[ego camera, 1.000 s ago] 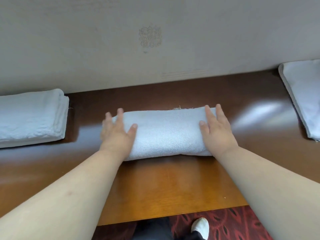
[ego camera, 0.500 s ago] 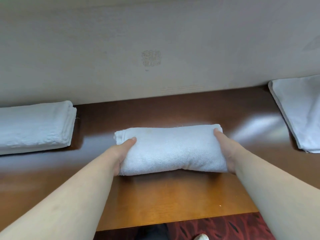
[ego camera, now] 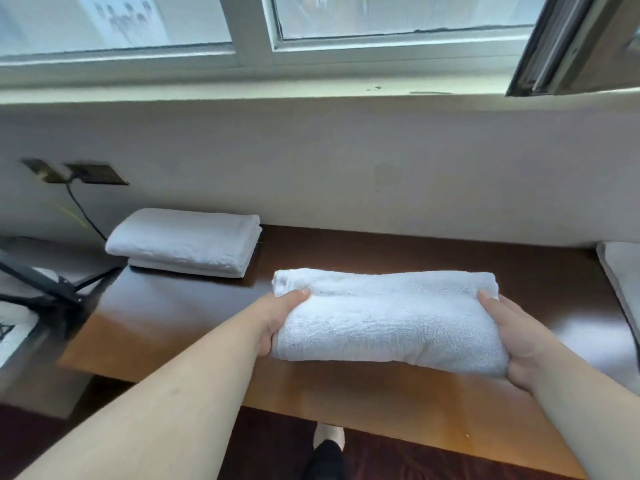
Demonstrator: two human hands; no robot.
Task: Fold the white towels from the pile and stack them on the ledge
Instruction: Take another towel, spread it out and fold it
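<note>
Left hand (ego camera: 277,318): gripping the folded towel's (ego camera: 388,318) left end.
Right hand (ego camera: 516,336): gripping its right end.
Folded towel: sitting mid-frame above the desk (ego camera: 166,320).
Towel stack (ego camera: 187,242): lying at 10 o'clock.

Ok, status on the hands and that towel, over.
Left hand and right hand grip the folded towel by its ends. Stack sits left on the ledge. Path between looks clear.
</note>
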